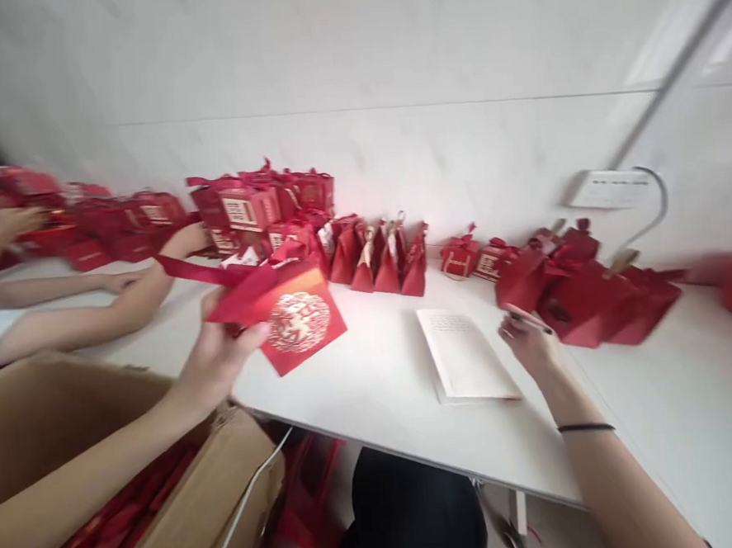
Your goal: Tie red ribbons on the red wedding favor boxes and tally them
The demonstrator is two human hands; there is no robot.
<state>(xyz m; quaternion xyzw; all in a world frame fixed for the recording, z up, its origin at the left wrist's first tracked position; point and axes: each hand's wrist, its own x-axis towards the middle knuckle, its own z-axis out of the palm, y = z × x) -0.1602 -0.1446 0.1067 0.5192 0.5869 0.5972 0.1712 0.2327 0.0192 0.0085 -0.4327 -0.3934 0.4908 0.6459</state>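
Carton [196, 483] is seen nearest the camera, lower left, open, with red items [117, 516] piled inside; white cord [246, 496] is draped across its side. Red box [311, 331] is grasped by the left hand [225, 357] at one edge, held up near the front edge of the desk [361, 402], emblem [299, 321] turned towards the camera, ribbon [208, 273] trailed over the hand. Pen, by the look of it [533, 322], is gripped by the right hand [532, 351], just beside the notebook [471, 367] and off its page; whether the desk is touched by that hand can't be told.

Risks, as judged:
- Box is gripped at one edge only. If the grip is loosened, it could be dropped on the desk or into the carton.
- Ribbon could be creased if squeezed harder.
- Notebook is pinned by neither hand. If written on one-handed, it could be skewed.
- Right-side bags [597, 301] are packed close behind the right hand. If it is swung outward, they could be knocked over.
- Co-worker's arm [126, 309] is stretched beyond the left hand. If both are moved at once, a bump could be caused.
- Cord could be snagged if the carton is shifted.
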